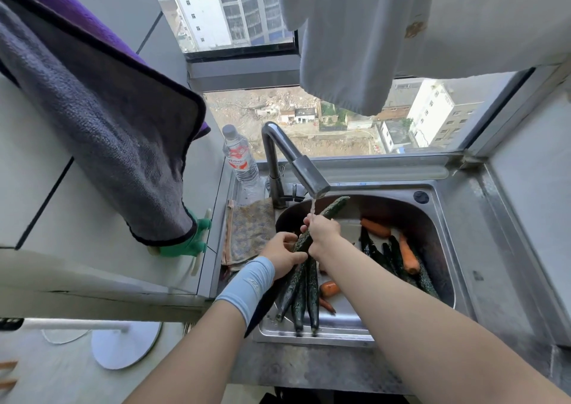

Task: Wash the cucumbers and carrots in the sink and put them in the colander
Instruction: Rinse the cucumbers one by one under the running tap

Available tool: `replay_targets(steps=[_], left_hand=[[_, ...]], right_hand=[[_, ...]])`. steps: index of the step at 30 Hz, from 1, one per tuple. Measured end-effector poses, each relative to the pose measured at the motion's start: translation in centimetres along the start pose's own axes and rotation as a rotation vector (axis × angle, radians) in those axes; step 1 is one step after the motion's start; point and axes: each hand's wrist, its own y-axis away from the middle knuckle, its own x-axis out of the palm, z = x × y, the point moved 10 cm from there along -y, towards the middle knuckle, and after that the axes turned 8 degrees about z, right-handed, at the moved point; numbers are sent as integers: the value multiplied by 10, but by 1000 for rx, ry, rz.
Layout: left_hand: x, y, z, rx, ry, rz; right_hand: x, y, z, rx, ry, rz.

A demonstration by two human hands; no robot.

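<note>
Water runs from the steel tap (pixel 309 175) onto a long dark cucumber (pixel 332 207) held slanting over the steel sink (pixel 438 218). My right hand (pixel 323 232) grips the cucumber near its middle. My left hand (pixel 282 255) grips its lower part, and a pale blue wrist sleeve covers that arm. Several more cucumbers (pixel 304 298) lean against the sink's front wall below my hands. Other cucumbers (pixel 398 261) and carrots (pixel 408 255) lie at the sink's right side, and a carrot (pixel 330 288) lies on the bottom. No colander is in view.
A patterned cloth (pixel 250 230) lies on the sink's left ledge, with a water bottle (pixel 239 156) behind it. A grey towel (pixel 102 119) hangs at the left over a green glove (pixel 188 239). A white garment (pixel 355 42) hangs above the window.
</note>
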Motion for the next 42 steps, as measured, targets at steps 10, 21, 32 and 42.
replay_targets(steps=[10, 21, 32, 42], left_hand=[[37, -24, -35, 20, 801, 166], [50, -5, -42, -53, 493, 416], [44, 14, 7, -79, 533, 479], [39, 17, 21, -44, 526, 372]], right_hand=[[-12, -4, 5, 19, 62, 177], [-35, 3, 3, 63, -59, 164], [-11, 18, -6, -32, 227, 177], [15, 10, -19, 9, 369, 93]])
